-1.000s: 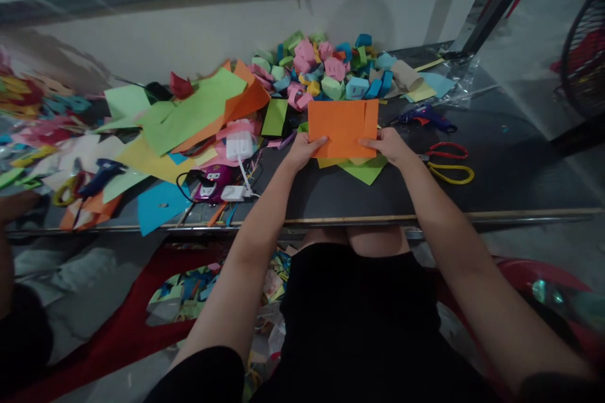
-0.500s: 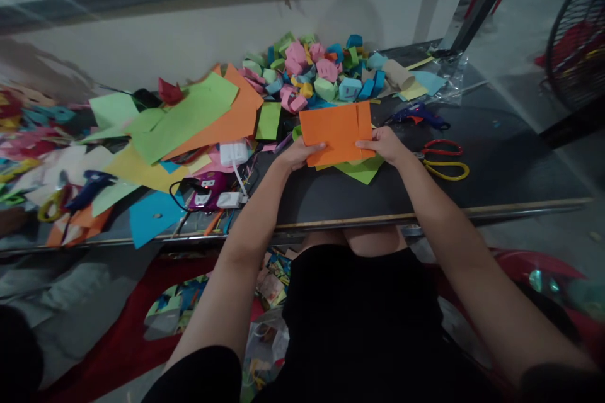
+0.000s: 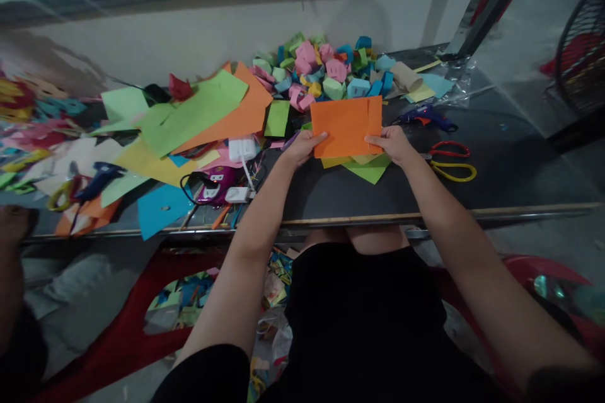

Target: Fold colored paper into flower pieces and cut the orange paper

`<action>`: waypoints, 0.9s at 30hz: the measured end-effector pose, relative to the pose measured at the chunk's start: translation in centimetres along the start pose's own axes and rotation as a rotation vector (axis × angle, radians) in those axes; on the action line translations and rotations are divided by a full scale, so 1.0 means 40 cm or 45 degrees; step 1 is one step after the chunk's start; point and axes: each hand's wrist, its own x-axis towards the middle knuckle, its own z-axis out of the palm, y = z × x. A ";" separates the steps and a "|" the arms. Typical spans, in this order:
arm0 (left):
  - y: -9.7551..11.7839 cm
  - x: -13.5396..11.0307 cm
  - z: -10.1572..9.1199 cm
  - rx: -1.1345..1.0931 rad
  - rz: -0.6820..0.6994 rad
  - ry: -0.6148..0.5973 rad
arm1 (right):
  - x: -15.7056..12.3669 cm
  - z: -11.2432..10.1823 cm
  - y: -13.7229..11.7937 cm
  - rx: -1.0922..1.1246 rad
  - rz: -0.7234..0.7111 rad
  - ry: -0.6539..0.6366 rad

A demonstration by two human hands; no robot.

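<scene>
An orange sheet of paper (image 3: 343, 129) is held up above the dark table, with a crease or strip line near its right side. My left hand (image 3: 304, 146) pinches its left edge, thumb on the front. At the right edge, my right hand (image 3: 394, 143) grips it the same way; the fingers behind the paper are hidden. Green paper (image 3: 373, 170) and a bit of yellow paper lie beneath it on the table. Scissors (image 3: 454, 160) with one red and one yellow handle rest just right of my right hand. Behind them lies a blue glue gun (image 3: 428, 116).
A heap of small folded paper pieces (image 3: 333, 69) lies along the wall. Large green paper sheets (image 3: 193, 113), a purple power strip (image 3: 215, 186) and a second glue gun (image 3: 99, 181) are to the left. Another person's hand (image 3: 16, 223) is at the far left edge. A fan (image 3: 583, 50) stands right.
The camera view has shifted slightly, so the table's things appear a little further right. Both hands keep hold of the orange paper, now a bit flatter toward me. The other person's arm shows more.
</scene>
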 end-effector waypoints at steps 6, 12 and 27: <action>-0.009 0.005 0.001 0.070 0.045 0.035 | 0.008 0.004 0.015 -0.047 -0.021 0.028; 0.001 -0.001 0.011 0.069 0.050 0.118 | -0.008 0.009 0.005 -0.139 -0.122 0.032; 0.000 -0.009 0.022 0.113 0.146 0.151 | -0.030 -0.043 -0.037 -0.541 -0.252 0.313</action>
